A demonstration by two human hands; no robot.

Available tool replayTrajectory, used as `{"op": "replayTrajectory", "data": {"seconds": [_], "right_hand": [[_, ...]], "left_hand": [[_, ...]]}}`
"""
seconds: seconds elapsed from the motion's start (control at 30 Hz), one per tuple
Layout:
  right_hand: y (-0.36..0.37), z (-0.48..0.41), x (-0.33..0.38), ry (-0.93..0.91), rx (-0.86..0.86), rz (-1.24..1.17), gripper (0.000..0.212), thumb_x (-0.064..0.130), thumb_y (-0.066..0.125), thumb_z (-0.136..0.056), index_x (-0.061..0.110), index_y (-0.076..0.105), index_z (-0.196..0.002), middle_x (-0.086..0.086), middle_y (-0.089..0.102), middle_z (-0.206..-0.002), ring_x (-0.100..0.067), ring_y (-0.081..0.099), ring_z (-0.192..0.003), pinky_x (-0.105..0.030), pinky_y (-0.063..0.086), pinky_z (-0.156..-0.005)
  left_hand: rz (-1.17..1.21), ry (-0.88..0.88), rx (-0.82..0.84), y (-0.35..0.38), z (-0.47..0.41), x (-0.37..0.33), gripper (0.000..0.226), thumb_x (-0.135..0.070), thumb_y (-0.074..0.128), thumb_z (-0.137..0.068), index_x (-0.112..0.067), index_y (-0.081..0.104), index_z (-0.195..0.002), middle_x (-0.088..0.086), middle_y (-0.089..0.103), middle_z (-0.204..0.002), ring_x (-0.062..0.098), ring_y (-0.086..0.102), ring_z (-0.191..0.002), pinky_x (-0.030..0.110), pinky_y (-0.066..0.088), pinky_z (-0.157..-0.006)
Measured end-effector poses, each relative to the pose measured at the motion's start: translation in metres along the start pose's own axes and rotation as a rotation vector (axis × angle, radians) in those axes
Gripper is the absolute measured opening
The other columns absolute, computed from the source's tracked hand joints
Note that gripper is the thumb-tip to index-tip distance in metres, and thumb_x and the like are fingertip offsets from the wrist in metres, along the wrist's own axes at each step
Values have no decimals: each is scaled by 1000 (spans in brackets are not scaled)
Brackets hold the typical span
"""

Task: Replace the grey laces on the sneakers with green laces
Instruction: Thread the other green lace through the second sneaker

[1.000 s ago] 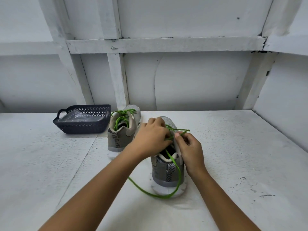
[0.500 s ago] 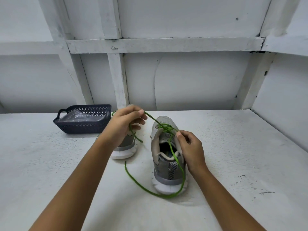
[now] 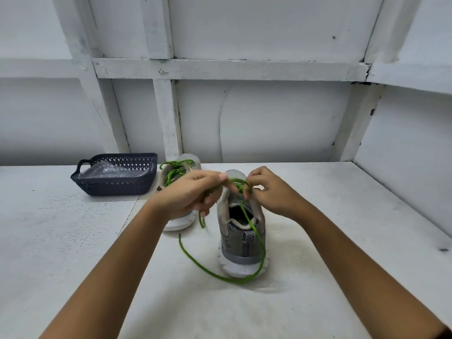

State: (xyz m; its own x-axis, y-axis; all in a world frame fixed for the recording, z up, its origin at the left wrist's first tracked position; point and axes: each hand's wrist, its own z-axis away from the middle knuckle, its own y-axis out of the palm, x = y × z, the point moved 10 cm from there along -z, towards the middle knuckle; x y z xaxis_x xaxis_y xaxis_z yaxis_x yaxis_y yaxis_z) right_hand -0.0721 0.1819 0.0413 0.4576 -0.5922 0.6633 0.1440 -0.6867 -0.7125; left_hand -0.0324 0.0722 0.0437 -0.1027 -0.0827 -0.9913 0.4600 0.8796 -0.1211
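Green lace (image 3: 220, 277): threaded into the top of the near sneaker (image 3: 241, 243), mid-table. From my feed, one strand drops over the heel collar, loops on the table round the heel and climbs back left.
Left hand (image 3: 193, 194): thumb and fingers pinching the lace just above the sneaker's tongue, with a short bit dangling underneath.
Right hand (image 3: 271, 192): fingers curled, pinching the lace up by the top eyelets. It's kinda blurry, so I can't tell which strand.
Near sneaker: grey, white sole, upright, heel facing me.
Far sneaker (image 3: 177, 222): just left and farther back, green laces in, partly behind the left hand.
Basket (image 3: 115, 184): dark, far left, beside that sneaker, clear plastic inside.
Table (image 3: 73, 241): white, up against a white panelled wall.
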Motion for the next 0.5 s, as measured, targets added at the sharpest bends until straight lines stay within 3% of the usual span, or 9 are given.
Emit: {"op": "replayTrajectory", "data": {"seconds": [0.1, 0.17, 0.23, 0.3, 0.4, 0.5], "right_hand": [[-11, 4, 2, -4, 28, 42, 42, -9, 39, -80, 24, 56, -59, 0, 48, -103, -11, 49, -95, -4, 36, -71], [-14, 8, 3, -4, 37, 40, 46, -12, 37, -79, 24, 56, -57, 3, 47, -98, -13, 52, -89, -13, 41, -71], [-14, 13, 4, 6, 52, 44, 46, -14, 36, -78, 21, 57, -56, 4, 47, -96, -11, 53, -84, -13, 41, -67], [-14, 18, 4, 18, 66, 48, 47, -14, 36, -78, 20, 57, -55, 2, 47, -97, 1, 52, -81, -6, 39, -64], [-13, 22, 8, 16, 81, 77, 47, -14, 37, -78, 20, 59, -55, 2, 47, -96, 10, 50, -80, 0, 34, -65], [-5, 23, 13, 15, 129, 137, 40, -10, 39, -81, 12, 69, -70, 10, 47, -89, 0, 51, -81, -2, 36, -65]], "left_hand": [[-406, -225, 96, 24, -3, 17, 54, -56, 25, -94, -26, 69, -105, 0, 28, -48, 10, 30, -38, 21, 36, -42], [-618, -341, 127, 31, -4, 28, 58, -61, 21, -93, -31, 70, -98, 1, 34, -49, 13, 34, -42, 21, 36, -44], [-698, -356, 65, 28, -7, 29, 60, -59, 25, -94, -19, 70, -91, 1, 43, -53, 14, 39, -43, 20, 34, -44], [-733, -321, -14, 19, -11, 24, 57, -52, 30, -97, -10, 66, -86, 2, 56, -62, 10, 48, -44, 19, 38, -44], [-616, -263, -87, 5, -12, 14, 46, -39, 36, -100, -10, 65, -78, 2, 67, -72, 6, 60, -57, 21, 47, -55], [-183, -181, -243, -15, -14, 6, 37, -30, 44, -99, -11, 67, -76, 1, 69, -71, 9, 63, -65, 22, 53, -61]]}}
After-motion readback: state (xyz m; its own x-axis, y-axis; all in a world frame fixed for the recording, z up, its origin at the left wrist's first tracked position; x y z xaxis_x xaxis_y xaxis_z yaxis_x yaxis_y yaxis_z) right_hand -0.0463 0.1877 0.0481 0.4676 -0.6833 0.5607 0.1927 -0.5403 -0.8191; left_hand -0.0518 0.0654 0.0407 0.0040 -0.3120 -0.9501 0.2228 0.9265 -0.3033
